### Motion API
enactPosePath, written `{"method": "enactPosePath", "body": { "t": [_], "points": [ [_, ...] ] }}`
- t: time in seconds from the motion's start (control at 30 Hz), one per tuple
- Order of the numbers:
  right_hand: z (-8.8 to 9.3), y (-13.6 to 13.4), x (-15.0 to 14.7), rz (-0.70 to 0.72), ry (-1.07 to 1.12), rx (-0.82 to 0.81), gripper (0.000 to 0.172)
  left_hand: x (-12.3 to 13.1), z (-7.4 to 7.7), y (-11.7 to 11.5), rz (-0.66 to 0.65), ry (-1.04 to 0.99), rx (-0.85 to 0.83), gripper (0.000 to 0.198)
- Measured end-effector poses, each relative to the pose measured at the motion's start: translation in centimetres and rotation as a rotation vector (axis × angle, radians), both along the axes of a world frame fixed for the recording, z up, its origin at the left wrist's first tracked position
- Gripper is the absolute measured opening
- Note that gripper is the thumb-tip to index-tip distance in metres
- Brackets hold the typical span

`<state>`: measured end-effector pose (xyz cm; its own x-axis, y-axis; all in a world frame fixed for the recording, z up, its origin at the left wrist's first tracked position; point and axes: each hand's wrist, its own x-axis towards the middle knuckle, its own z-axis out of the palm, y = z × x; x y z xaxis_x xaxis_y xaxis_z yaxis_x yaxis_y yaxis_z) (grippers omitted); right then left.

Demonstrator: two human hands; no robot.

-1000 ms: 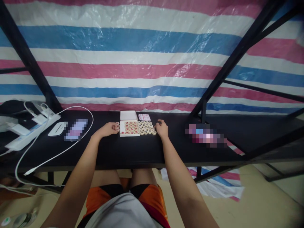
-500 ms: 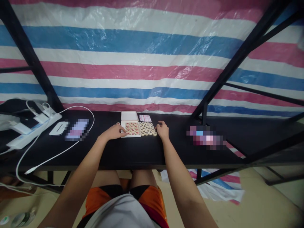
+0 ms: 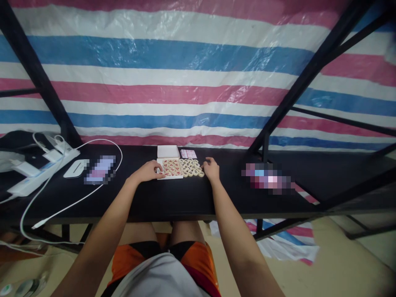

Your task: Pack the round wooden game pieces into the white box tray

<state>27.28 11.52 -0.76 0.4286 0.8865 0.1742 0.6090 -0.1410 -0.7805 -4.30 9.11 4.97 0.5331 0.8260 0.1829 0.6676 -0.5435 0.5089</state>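
A shallow white box (image 3: 169,177) holds round Chinese chess pieces with red characters (image 3: 172,166), laid in rows. My left hand (image 3: 149,170) is at the box's left side, fingers bent over its edge and thumb apart near the front corner. Whether its fingertips touch a piece cannot be made out. Right of the box, pieces with dark characters (image 3: 191,168) sit close together on the black table (image 3: 173,202). My right hand (image 3: 211,169) rests at the right end of that group, fingers loosely spread, thumb beside the outermost pieces.
Behind the box stands its white lid-like part (image 3: 168,151), with a pink-and-white card (image 3: 188,154) beside it. To the left lie a blurred phone (image 3: 100,169), a white device (image 3: 76,168), a power strip (image 3: 40,173) and a looping cable (image 3: 121,154). A blurred colourful object (image 3: 267,178) lies right.
My left fingers have drawn back slightly and up along the box's left edge. The red piece seen left of the box is now out of sight. My right hand stays nearly still.
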Motion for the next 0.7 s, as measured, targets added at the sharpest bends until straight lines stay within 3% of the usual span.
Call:
{"method": "enactPosePath", "body": {
  "t": [0.5, 0.7],
  "points": [
    [0.0, 0.0, -0.1, -0.002, -0.006, 0.002, 0.042, -0.3, -0.3, 0.2, -0.002, -0.077, -0.097, 0.027],
    [0.0, -0.1, 0.0, 0.001, -0.008, 0.001, 0.041, -2.4, 0.1, 0.9, 0.187, -0.163, -0.018, 0.026]
  ]
}}
